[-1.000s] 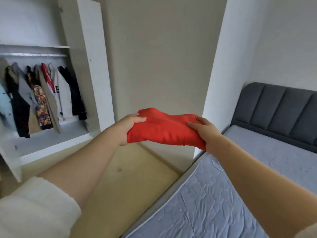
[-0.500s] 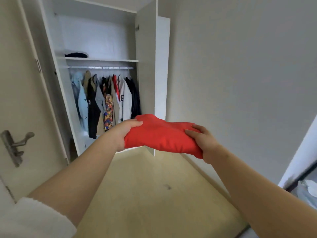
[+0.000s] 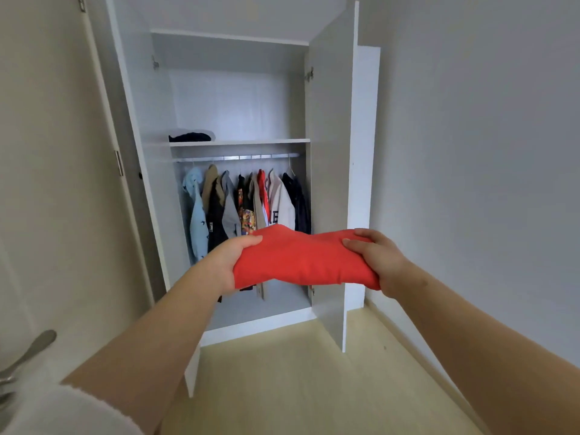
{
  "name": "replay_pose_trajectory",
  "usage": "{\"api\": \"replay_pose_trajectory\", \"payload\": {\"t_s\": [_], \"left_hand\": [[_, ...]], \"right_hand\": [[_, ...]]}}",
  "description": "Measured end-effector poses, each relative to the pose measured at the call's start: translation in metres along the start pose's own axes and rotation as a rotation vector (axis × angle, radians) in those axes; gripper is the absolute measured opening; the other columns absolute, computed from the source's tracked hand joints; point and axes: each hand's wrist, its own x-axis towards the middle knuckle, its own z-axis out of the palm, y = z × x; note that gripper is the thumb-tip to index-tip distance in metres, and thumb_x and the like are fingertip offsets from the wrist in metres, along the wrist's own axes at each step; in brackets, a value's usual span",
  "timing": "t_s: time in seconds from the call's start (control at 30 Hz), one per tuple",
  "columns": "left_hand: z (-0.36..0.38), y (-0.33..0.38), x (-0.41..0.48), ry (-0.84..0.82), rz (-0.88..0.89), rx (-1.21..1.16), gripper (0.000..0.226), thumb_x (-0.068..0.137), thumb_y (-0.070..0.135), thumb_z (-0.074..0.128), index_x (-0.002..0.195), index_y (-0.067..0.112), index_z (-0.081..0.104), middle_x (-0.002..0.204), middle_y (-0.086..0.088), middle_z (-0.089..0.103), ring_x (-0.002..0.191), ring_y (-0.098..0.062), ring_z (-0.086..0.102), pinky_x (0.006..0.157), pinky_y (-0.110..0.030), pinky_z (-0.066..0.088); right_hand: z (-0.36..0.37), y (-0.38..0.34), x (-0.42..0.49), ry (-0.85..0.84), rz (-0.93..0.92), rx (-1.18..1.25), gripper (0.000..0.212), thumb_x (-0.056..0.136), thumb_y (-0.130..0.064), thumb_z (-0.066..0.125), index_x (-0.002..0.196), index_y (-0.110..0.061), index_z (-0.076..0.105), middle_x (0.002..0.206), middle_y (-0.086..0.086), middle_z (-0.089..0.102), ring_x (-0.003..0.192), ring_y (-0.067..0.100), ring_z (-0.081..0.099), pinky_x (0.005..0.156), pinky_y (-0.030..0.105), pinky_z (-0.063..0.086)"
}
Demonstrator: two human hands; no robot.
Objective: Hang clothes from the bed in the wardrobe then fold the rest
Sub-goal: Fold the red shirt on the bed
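Left hand [image 3: 226,262] and right hand [image 3: 376,258] grip red garment [image 3: 298,262], lying crosswise.

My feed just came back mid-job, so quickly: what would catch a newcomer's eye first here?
The folded red garment, gripped at each end by the left hand and right hand, sits mid-frame. Behind it stands the open wardrobe, a row of hanging clothes on its rail, and a dark folded item on the shelf above.
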Motion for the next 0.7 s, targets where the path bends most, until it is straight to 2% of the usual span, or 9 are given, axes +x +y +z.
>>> {"api": "replay_pose_trajectory", "payload": {"t_s": [0.1,0.27,0.4,0.47,0.57,0.7], "left_hand": [[-0.011,0.034,0.061,0.048,0.029,0.012,0.036,0.084,0.025,0.066,0.117,0.012,0.058,0.090,-0.010,0.066,0.073,-0.022,0.063,0.050,-0.032,0.050],[-0.049,0.075,0.151,0.135,0.055,-0.002,0.036,0.083,0.027,0.066,0.115,0.013,0.057,0.088,-0.009,0.065,0.071,-0.021,0.062,0.042,-0.026,0.049],[-0.086,0.109,0.231,0.132,0.080,-0.015,0.031,0.084,0.027,0.066,0.109,0.011,0.058,0.085,-0.010,0.065,0.069,-0.021,0.063,0.041,-0.025,0.050],[-0.103,0.127,0.274,0.132,0.101,-0.024,0.030,0.084,0.027,0.066,0.108,0.011,0.059,0.085,-0.010,0.066,0.069,-0.021,0.063,0.042,-0.025,0.051],[-0.128,0.162,0.340,0.111,0.116,-0.055,0.030,0.084,0.026,0.066,0.108,0.010,0.059,0.084,-0.010,0.065,0.067,-0.021,0.063,0.043,-0.027,0.052],[-0.157,0.214,0.420,0.117,0.142,-0.069,0.027,0.083,0.026,0.066,0.104,0.010,0.059,0.081,-0.010,0.065,0.065,-0.021,0.063,0.043,-0.026,0.052]], "right_hand": [[0.030,-0.007,0.072,-0.054,0.009,-0.003,0.037,0.086,-0.015,0.065,0.120,-0.019,0.051,0.114,0.009,0.056,0.075,0.018,0.059,0.050,0.025,0.047],[0.096,-0.002,0.174,-0.155,0.044,0.012,0.034,0.087,-0.015,0.064,0.118,-0.020,0.050,0.104,0.006,0.056,0.071,0.018,0.058,0.038,0.019,0.046],[0.152,0.006,0.257,-0.160,0.026,0.041,0.023,0.085,-0.012,0.066,0.102,-0.021,0.054,0.096,0.005,0.059,0.071,0.018,0.060,0.052,0.026,0.049],[0.181,0.009,0.299,-0.156,0.007,0.051,0.019,0.084,-0.011,0.066,0.093,-0.024,0.055,0.093,0.004,0.060,0.071,0.018,0.060,0.053,0.027,0.050],[0.225,0.000,0.363,-0.170,-0.014,0.074,0.022,0.084,-0.010,0.066,0.100,-0.022,0.055,0.091,0.004,0.061,0.068,0.017,0.061,0.042,0.021,0.050],[0.279,-0.014,0.445,-0.198,-0.050,0.102,0.027,0.084,-0.010,0.066,0.107,-0.020,0.055,0.092,0.006,0.062,0.068,0.019,0.062,0.041,0.020,0.050]]}}
